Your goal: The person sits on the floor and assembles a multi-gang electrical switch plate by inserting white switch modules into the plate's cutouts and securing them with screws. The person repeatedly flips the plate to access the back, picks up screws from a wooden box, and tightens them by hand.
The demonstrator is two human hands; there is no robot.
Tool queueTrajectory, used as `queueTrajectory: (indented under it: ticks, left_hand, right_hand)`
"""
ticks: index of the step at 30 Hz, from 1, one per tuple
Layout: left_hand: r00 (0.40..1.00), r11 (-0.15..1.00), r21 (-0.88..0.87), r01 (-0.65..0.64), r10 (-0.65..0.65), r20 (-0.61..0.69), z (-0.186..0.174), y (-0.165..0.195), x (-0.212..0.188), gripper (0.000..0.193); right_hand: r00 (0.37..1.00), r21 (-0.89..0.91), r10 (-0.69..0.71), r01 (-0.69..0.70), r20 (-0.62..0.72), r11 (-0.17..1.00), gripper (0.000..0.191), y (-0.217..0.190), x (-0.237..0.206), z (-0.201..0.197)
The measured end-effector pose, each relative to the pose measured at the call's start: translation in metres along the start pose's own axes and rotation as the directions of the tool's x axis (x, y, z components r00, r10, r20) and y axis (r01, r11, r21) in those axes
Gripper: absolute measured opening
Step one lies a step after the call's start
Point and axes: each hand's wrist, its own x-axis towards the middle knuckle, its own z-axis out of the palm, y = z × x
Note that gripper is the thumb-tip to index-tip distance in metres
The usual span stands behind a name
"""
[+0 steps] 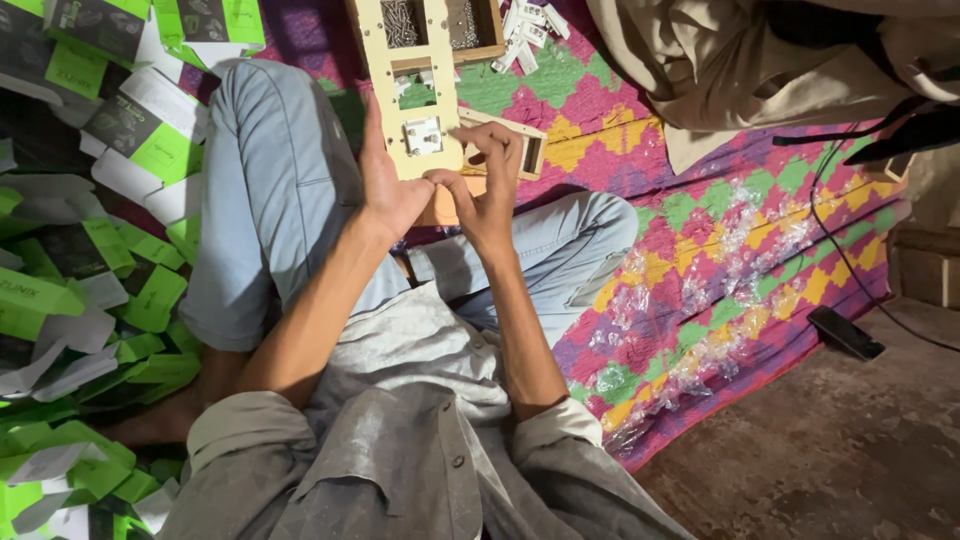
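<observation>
At the far left I see a heap of green and white cartons (90, 290), partly cut off by the frame. My left hand (388, 190) grips the edge of a pale slotted plate (412, 95) at upper centre, its top cropped. My right hand (487, 185) pinches at a small metal part (423, 135) on it. Above, a wooden tray (490, 40) holds screws, hard to make out. Clear wrappers (700, 300) litter the patterned mat (600, 130) on the right.

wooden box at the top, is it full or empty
Not empty: the open-topped wooden box holds grey metal screws in both compartments. How deep they lie cannot be told, since the pale strip covers the middle.
</observation>
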Motion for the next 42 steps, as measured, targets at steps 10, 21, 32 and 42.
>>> queueTrajectory:
  ticks: [10,21,32,42]
  left_hand:
    - [0.999,0.999,-0.022,0.026,-0.027,-0.025,0.005,0.002,-0.002,0.062]
    - [0.935,0.450,0.834,-0.317,0.296,0.196,-0.030,-0.027,0.005,0.063]
    - [0.930,0.523,0.772,-0.363,0.256,0.264,0.000,-0.015,-0.002,0.062]
    - [0.969,0.692,0.693,-0.202,0.244,0.039,0.018,-0.006,-0.004,0.038]
  right_hand:
    - [0.998,-0.033,-0.059,0.058,-0.011,0.998,0.045,0.006,-0.004,0.000]
    - [0.982,0.516,0.084,-0.162,0.171,0.841,0.051,0.006,-0.016,-0.002]
    - [0.927,0.562,0.331,-0.371,0.178,0.739,0.039,0.027,-0.008,-0.036]
    - [0.970,0.264,0.202,-0.232,0.135,0.936,0.033,0.030,0.027,-0.025]
